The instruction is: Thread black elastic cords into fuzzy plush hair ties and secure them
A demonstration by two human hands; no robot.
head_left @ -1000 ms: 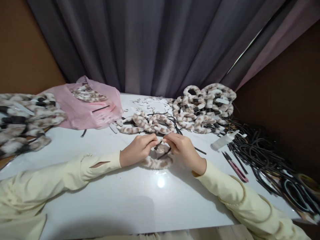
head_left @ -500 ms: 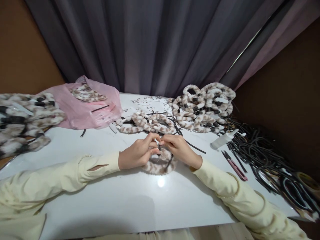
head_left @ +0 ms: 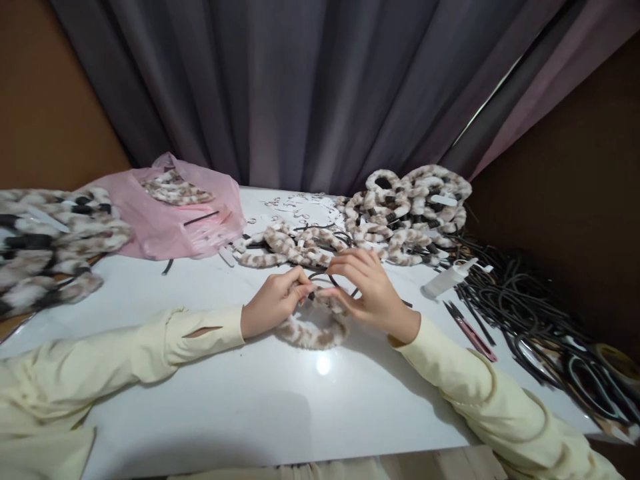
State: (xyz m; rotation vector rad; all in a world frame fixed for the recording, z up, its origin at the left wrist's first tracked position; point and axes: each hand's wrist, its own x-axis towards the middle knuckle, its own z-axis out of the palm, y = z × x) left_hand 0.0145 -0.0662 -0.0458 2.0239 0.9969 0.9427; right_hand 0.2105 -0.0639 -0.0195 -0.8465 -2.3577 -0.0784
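Note:
A fluffy white-and-brown spotted ring (head_left: 313,335) lies on the white table in front of me. My left hand (head_left: 280,299) pinches a small dark piece (head_left: 312,295) at the far side of this ring between thumb and fingertips. Over the ring's right side is my right hand (head_left: 367,291), its thumb and fingers spread apart. The right thumb reaches close to the pinched spot; whether it touches the fur cannot be made out. Black cord shows behind the right fingers.
More fluffy rings (head_left: 290,247) lie just beyond my hands, with a heap of rings (head_left: 415,207) behind right and furry pieces (head_left: 75,233) at left. A pink plastic bag (head_left: 170,227), white squeeze bottle (head_left: 445,281), pink-handled thread snips (head_left: 473,333) and tangled black cords (head_left: 505,300) surround the workspace.
My right hand has drawn back to the right and its fingers have spread. My left hand still pinches at the ring, which has shifted slightly left.

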